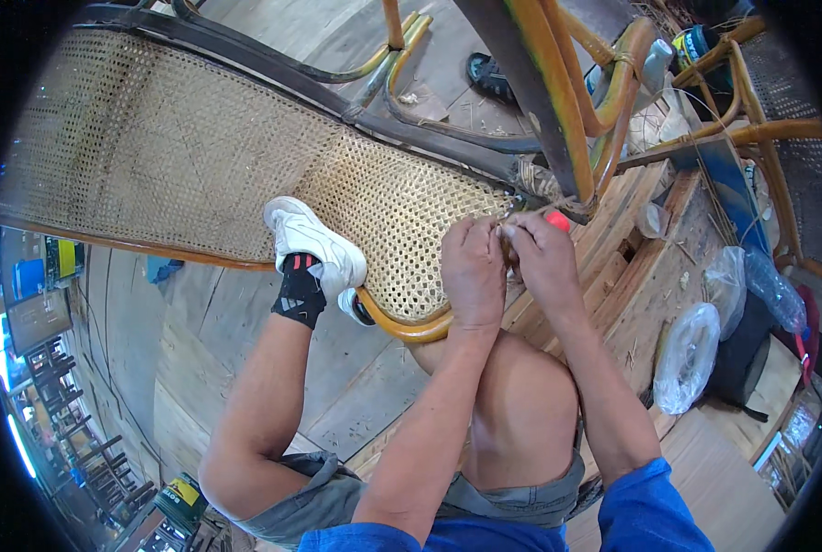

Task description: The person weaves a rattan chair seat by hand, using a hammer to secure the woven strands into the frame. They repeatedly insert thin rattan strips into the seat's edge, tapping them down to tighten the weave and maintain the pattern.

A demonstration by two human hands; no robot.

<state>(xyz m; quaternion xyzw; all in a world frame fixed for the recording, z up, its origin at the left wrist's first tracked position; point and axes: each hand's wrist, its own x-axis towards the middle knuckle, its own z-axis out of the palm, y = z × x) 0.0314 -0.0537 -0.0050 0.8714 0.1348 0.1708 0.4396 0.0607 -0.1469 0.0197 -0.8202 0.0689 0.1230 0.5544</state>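
My left hand [473,271] and right hand [547,262] sit close together, each pinched closed, at the right end of the tan open-weave cane panel [388,216]; what they grip I cannot tell. Short, even pulls would probably spare the panel's strands.

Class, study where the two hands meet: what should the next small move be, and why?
Probably steady the left hand and make a slight adjustment with the right hand: their fingers come together by the right end of the woven cane panel, though what lies between them is too small to tell.
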